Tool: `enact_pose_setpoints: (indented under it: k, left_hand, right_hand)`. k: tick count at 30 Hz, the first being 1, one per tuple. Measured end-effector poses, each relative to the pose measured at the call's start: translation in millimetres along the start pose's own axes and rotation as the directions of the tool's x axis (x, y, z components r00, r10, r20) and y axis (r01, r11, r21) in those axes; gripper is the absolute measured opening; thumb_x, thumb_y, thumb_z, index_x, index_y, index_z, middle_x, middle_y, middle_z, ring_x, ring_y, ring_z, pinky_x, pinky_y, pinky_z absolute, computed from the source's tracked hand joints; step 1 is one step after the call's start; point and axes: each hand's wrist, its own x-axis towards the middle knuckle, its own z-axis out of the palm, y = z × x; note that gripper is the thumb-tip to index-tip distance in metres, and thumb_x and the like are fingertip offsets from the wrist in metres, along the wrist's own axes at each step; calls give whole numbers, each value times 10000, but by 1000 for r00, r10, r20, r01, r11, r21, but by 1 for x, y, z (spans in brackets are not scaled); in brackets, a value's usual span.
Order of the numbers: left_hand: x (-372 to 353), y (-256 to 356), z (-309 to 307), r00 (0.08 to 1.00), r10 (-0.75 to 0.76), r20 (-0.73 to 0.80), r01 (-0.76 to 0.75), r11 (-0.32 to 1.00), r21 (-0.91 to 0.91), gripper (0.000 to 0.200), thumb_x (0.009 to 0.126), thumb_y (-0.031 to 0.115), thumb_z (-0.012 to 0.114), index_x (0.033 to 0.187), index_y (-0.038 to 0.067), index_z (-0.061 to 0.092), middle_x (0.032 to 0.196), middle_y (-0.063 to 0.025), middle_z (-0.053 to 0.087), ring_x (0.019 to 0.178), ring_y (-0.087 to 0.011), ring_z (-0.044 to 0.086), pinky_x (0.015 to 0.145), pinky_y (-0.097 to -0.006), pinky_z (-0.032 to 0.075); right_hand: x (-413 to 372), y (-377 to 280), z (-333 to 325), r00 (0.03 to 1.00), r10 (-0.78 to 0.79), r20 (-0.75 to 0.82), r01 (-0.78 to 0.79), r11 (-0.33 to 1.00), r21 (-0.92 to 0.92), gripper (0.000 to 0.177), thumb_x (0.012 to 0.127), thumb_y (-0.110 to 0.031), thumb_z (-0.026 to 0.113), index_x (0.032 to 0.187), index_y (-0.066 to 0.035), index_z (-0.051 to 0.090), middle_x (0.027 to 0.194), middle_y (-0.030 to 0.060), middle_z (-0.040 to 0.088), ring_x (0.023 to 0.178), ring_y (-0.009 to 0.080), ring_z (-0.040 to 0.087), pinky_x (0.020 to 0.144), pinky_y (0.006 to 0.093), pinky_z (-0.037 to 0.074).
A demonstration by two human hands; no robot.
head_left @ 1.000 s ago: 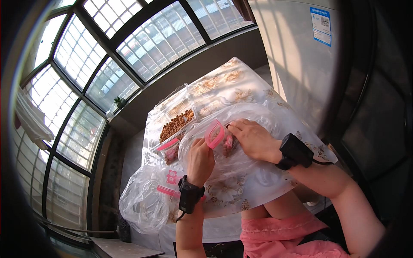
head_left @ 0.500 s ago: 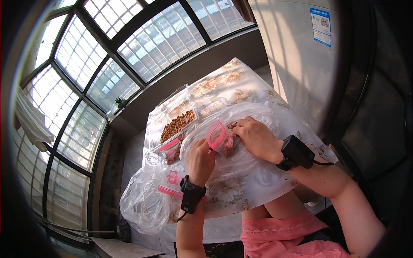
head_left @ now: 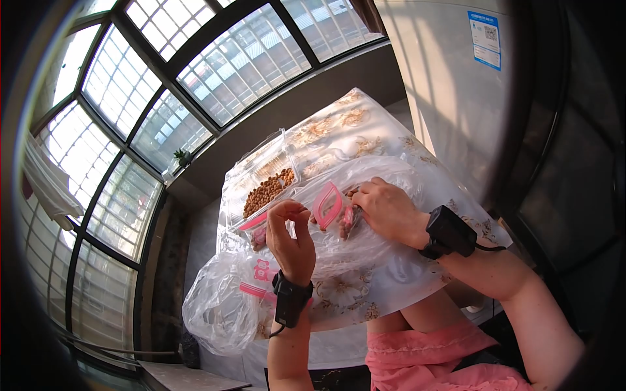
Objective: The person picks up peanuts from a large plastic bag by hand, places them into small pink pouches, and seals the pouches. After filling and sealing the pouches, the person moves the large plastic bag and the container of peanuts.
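Head view showed our flowered table [head_left: 354,121] tapering to a corner, upper centre, near windows [head_left: 244,62]; mid-frame, the pink-rimmed pouch [head_left: 337,212] sat beside our right hand [head_left: 392,214], grip unclear; our left hand [head_left: 290,240] hung unclasped.

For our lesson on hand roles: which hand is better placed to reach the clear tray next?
Left, probably. The left hand is nearer the clear tray and looks empty, while the right hand sits farther away, beside the open pouch.

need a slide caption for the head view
Left hand and right hand flank an open pink-rimmed pouch on clear plastic
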Motion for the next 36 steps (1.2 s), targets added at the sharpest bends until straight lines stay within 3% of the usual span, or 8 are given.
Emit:
enact_pose_setpoints:
  k: [8, 17, 19, 20, 23, 25, 28, 36]
  left_hand:
    - [1, 8, -2, 995, 12, 99, -14, 1000, 11, 141, 882, -26, 739, 954, 38, 637, 929, -64, 727, 776, -178, 653, 690, -289, 502]
    - [1, 6, -2, 998, 1, 62, -6, 997, 71, 122, 938, -62, 642, 1023, 25, 651, 907, -114, 705, 750, -191, 670, 660, -314, 516]
    - [0, 6, -1, 978, -196, 64, 200, 978, -53, 76, 972, -28, 607, 1022, 19, 639, 854, -97, 695, 708, -184, 668, 638, -313, 516]
    - [-1, 7, -2, 978, -196, 64, 200, 978, -53, 76, 972, -28, 607, 1022, 19, 639, 854, -97, 695, 708, -184, 668, 638, -313, 516]
    - [-1, 5, -5, 945, -285, 164, 268, 956, 119, 43, 992, 28, 596, 990, 25, 638, 808, -104, 694, 665, -232, 676, 605, -342, 506]
    - [-3, -2, -2, 963, -116, 244, 23, 934, 356, 63, 991, 82, 611, 958, 46, 651, 787, -126, 693, 686, -308, 681, 603, -398, 498]
    - [-9, -10, -2, 946, -125, 299, -17, 903, 430, 32, 931, 86, 662, 929, 54, 660, 831, -149, 683, 743, -366, 664, 627, -452, 491]
    - [-12, -15, -6, 875, -178, 451, -37, 902, 429, 129, 806, 84, 741, 906, 42, 671, 855, -137, 665, 842, -378, 660, 713, -489, 498]
  right_hand:
    - [0, -1, -2, 1000, 9, 12, -9, 1000, -7, 189, 829, -87, 722, 1016, -59, 720, 1031, 121, 690, 1077, 319, 629, 945, 405, 533]
    - [0, 1, -1, 1000, -4, 15, 4, 1000, 3, 185, 828, -50, 698, 1011, -50, 720, 1025, 125, 689, 1070, 316, 631, 943, 403, 535]
    - [0, 1, -1, 1000, -5, 1, 5, 1000, 4, 182, 822, -36, 686, 1000, -47, 723, 1012, 125, 689, 1057, 315, 635, 933, 403, 540]
    - [0, 1, -1, 1000, -4, 1, 4, 1000, 4, 182, 822, -36, 686, 1000, -47, 723, 1012, 125, 689, 1057, 315, 635, 933, 403, 540]
    - [0, 1, 0, 1000, -10, -9, 10, 1000, -3, 176, 823, -37, 680, 992, -46, 725, 1001, 124, 690, 1048, 315, 638, 924, 403, 544]
    - [0, 1, -1, 1000, -5, -15, 5, 1000, -4, 169, 828, -41, 674, 988, -46, 727, 997, 123, 691, 1046, 315, 639, 922, 402, 545]
    - [0, 0, -1, 1000, -4, -22, 4, 1000, -5, 165, 834, -40, 666, 988, -44, 726, 999, 124, 692, 1048, 315, 639, 922, 401, 546]
    - [-1, -1, -4, 1000, -6, -19, 6, 1000, -15, 169, 832, -28, 656, 986, -38, 724, 1011, 128, 696, 1051, 314, 643, 927, 395, 544]
